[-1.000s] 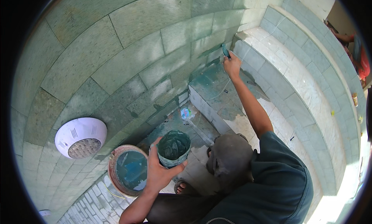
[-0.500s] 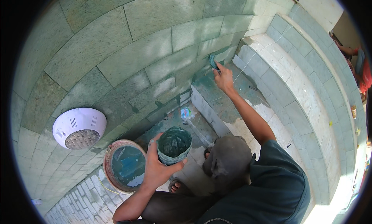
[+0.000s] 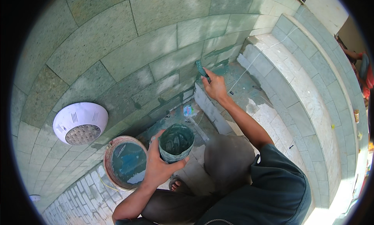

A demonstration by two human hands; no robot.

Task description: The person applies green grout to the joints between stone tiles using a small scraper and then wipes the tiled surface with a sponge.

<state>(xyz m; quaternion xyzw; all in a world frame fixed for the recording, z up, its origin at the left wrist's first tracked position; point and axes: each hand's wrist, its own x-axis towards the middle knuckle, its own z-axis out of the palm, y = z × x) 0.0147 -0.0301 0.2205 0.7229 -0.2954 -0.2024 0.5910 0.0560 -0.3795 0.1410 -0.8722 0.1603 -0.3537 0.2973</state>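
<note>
Snugly, the left hand (image 3: 160,162) curls around a round, crusted green cup (image 3: 178,155) of thick dark paste (image 3: 177,140) just below the frame's centre; at upper centre, the right hand (image 3: 215,85) grips a slim, paste-smeared tool (image 3: 200,68) by the rough stone-tiled wall (image 3: 154,48), contact hard to judge.

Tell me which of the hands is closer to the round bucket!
The left. The left hand, around a green cup, is just right of the bucket; the right hand, gripping a small tool, is farther off, up and right by the wall.
</note>
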